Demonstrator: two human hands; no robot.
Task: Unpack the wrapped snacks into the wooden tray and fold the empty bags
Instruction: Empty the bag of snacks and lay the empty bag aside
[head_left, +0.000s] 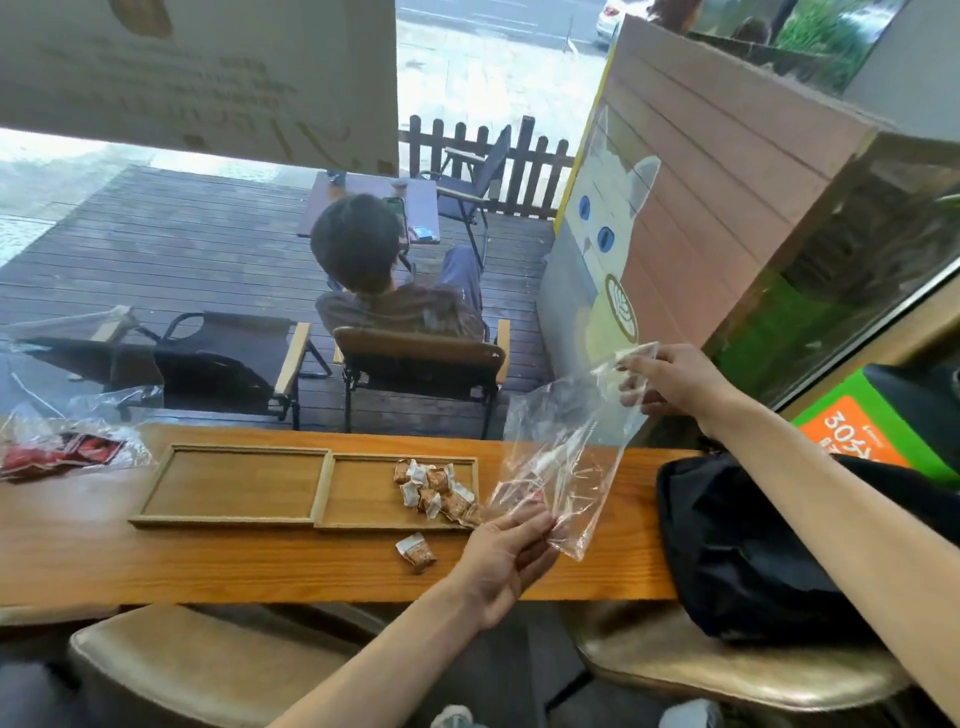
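A bag of red packets (62, 452) lies at the 9 o'clock end of the worktop (260, 561), beside two wooden trays (234, 486). Wrapped snacks (436, 491) sit in the right tray; one snack (416, 553) lies at its 6 o'clock. The left hand (506, 558) fingers pinch the clear bag (563, 457) at its lower edge; the right hand (675, 379) fingers pinch its top.

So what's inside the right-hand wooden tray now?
A pile of wrapped snacks sits at the right end of the tray; any pieces beneath the pile are hidden.

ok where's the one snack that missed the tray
The stray wrapped snack lies on the wooden counter just in front of the right-hand tray, left of the left hand.
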